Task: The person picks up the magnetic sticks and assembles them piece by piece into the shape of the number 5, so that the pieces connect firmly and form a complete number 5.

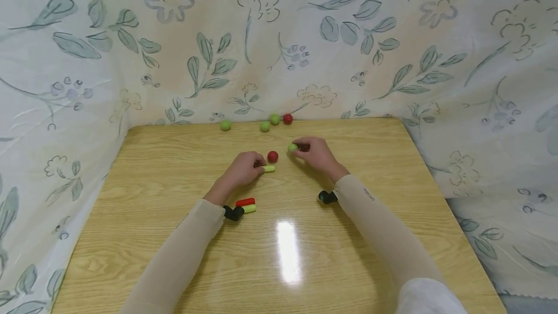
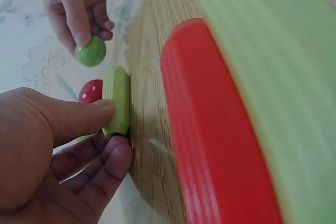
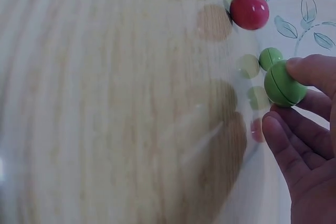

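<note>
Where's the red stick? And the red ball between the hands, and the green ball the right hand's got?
Red stick (image 1: pixel 245 202): head view, middle of its top.
Red ball (image 1: pixel 272 156): head view, its middle.
Green ball (image 3: pixel 282 84): right wrist view, its camera-facing side.

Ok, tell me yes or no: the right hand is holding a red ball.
No, the right hand pinches a green ball.
</note>
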Action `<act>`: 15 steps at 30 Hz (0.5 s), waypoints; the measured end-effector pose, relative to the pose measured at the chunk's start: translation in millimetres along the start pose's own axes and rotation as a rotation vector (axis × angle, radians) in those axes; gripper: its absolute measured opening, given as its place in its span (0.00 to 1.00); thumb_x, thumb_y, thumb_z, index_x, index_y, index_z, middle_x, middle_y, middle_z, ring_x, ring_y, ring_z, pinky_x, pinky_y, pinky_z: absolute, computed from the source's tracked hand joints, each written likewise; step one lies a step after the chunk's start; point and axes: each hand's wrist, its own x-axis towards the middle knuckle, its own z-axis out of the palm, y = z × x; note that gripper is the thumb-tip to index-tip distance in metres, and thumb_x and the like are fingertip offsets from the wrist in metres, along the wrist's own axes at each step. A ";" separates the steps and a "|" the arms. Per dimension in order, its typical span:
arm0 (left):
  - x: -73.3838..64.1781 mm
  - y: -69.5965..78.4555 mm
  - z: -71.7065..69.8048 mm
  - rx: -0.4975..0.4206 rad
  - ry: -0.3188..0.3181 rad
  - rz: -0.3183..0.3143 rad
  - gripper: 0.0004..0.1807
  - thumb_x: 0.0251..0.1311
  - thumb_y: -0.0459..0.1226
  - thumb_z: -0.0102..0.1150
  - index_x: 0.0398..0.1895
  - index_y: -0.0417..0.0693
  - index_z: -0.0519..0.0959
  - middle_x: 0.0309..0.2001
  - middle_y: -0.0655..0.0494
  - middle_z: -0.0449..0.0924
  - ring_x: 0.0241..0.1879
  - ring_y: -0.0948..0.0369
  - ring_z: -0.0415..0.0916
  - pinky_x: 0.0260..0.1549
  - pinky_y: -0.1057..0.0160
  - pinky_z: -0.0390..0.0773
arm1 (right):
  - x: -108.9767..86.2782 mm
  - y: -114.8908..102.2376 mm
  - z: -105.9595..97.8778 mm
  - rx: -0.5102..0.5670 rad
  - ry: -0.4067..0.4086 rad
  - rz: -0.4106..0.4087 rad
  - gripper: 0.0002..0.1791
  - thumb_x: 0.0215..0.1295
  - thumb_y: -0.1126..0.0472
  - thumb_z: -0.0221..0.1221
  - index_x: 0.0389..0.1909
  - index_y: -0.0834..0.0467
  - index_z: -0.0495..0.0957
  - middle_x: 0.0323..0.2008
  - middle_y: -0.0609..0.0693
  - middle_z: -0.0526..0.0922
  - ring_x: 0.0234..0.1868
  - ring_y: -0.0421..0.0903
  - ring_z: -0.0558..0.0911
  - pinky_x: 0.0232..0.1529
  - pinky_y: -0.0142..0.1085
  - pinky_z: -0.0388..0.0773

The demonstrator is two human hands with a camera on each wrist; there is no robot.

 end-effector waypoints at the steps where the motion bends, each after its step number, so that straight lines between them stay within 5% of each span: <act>1: 0.0 0.1 0.0 0.000 -0.001 0.001 0.06 0.73 0.31 0.67 0.48 0.41 0.89 0.46 0.49 0.86 0.45 0.54 0.79 0.51 0.53 0.80 | -0.6 0.2 0.1 -0.005 -0.005 0.004 0.22 0.75 0.53 0.71 0.63 0.59 0.86 0.54 0.52 0.88 0.52 0.49 0.85 0.55 0.45 0.83; 15: -0.9 3.8 -0.8 0.015 -0.015 0.011 0.06 0.74 0.31 0.67 0.48 0.41 0.89 0.45 0.50 0.85 0.45 0.53 0.79 0.51 0.53 0.80 | -13.7 2.8 1.6 -0.024 -0.016 -0.015 0.21 0.74 0.52 0.71 0.61 0.58 0.88 0.50 0.50 0.89 0.49 0.47 0.85 0.52 0.45 0.84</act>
